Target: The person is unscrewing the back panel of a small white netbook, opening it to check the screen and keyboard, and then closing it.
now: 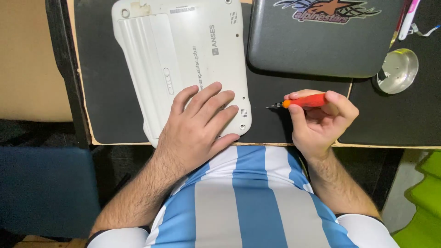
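**Head view: one hand steadies an upturned white laptop, the other holds an orange screwdriver**

Head camera looks straight down at a desk covered by a black mat [105, 92]. A small white laptop [183, 50] lies on it with its underside up, tilted a little off square with the desk edge, its near corner close to the person's body.

The left hand [197, 124] lies flat and unclenched on that near corner, fingers spread over the shell and grasping nothing. That looks like a pressing hold, to keep the light case from sliding on the mat. Just beside its fingertips, a small screw hole [242, 126] shows at the corner.

The right hand [321, 119] is clenched round an orange-handled screwdriver [303, 101]. The tool lies almost level, its dark tip pointing left toward the laptop's corner but apart from it, over bare mat. Held so, the tip sits close to the corner without touching anything.

Labels: the white shell carries 2 strips of grey print along its right side, and a long ribbed panel with a small slide latch runs down its left. A second, dark grey closed laptop [321, 41] lies just to the right, with a multicoloured sticker near its far edge. Further right stands a round, shiny metal dish [398, 70], with what look like pens [408, 18] beyond it.
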